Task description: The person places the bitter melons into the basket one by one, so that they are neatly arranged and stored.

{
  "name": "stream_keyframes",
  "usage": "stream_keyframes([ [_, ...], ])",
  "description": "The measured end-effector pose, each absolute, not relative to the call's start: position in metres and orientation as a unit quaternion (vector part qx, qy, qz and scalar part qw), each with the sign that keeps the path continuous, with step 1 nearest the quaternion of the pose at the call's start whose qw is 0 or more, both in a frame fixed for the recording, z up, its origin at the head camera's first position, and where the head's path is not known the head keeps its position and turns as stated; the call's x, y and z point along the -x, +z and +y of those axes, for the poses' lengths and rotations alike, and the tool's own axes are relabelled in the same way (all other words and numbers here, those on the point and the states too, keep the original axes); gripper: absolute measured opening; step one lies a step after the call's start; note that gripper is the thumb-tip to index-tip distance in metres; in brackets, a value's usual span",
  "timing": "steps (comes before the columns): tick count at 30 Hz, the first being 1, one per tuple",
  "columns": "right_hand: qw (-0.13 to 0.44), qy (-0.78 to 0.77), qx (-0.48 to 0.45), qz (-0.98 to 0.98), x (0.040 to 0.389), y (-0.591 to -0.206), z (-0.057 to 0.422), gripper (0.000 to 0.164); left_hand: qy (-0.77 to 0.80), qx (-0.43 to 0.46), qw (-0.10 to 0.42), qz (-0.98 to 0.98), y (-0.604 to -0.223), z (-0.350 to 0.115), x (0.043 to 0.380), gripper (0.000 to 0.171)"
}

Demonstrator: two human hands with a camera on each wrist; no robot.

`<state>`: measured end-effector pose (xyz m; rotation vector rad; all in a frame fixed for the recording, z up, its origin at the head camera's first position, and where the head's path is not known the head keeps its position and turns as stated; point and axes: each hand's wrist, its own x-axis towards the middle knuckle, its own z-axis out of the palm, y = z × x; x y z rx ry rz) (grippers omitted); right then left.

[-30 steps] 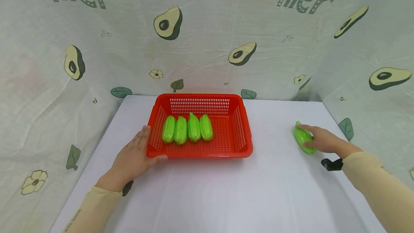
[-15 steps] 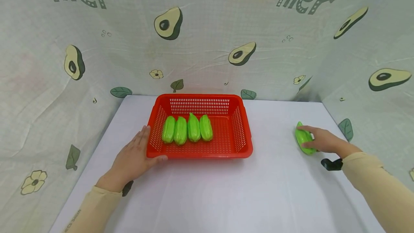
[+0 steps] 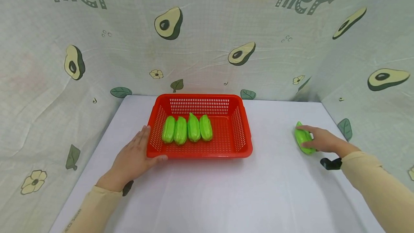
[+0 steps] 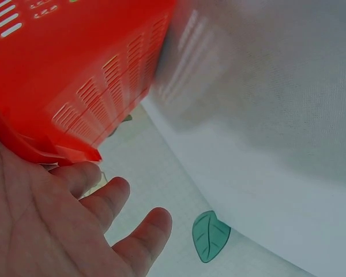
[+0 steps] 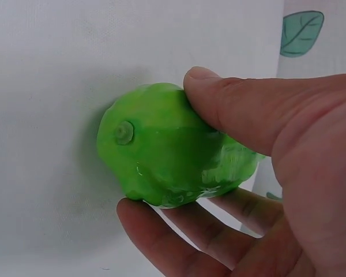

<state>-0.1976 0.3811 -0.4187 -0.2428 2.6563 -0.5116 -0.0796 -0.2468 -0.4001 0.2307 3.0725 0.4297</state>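
Observation:
My right hand (image 3: 325, 140) pinches a glossy green ribbed vegetable (image 3: 301, 137) with a pointed tip, on the right side of the white table. In the right wrist view the thumb lies on one side of the green ribbed vegetable (image 5: 161, 144) and the fingers on the other; a small round stem end faces the camera. My left hand (image 3: 132, 157) rests against the left end of a red plastic basket (image 3: 200, 154), its fingers straight along the side and its thumb by the front. Left wrist view: the palm touches the basket's rim (image 4: 23, 144), and several fingertips extend past it.
Several similar green vegetables (image 3: 194, 128) lie side by side in the left and middle of the basket; bare basket floor shows at its right. White table surface (image 3: 226, 193) spreads in front. A printed cloth (image 3: 207, 28) with avocados encloses the back and sides.

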Motion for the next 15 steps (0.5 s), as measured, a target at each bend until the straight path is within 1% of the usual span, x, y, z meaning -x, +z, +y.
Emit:
stream_keyframes([
  [5, 0.207, -0.175, 0.098, 0.957, 0.201, -0.416, 0.38, 0.077, 0.139, -0.075, 0.016, 0.987, -0.4, -0.247, 0.079, 0.127],
  [8, 0.194, -0.173, 0.113, 0.959, 0.206, -0.409, 0.374, 0.076, 0.138, -0.075, 0.017, 0.987, -0.398, -0.246, 0.079, 0.127],
  [15, 0.159, -0.181, 0.156, 0.958, 0.221, -0.37, 0.347, 0.073, 0.141, -0.072, 0.021, 0.987, -0.396, -0.245, 0.078, 0.127],
])
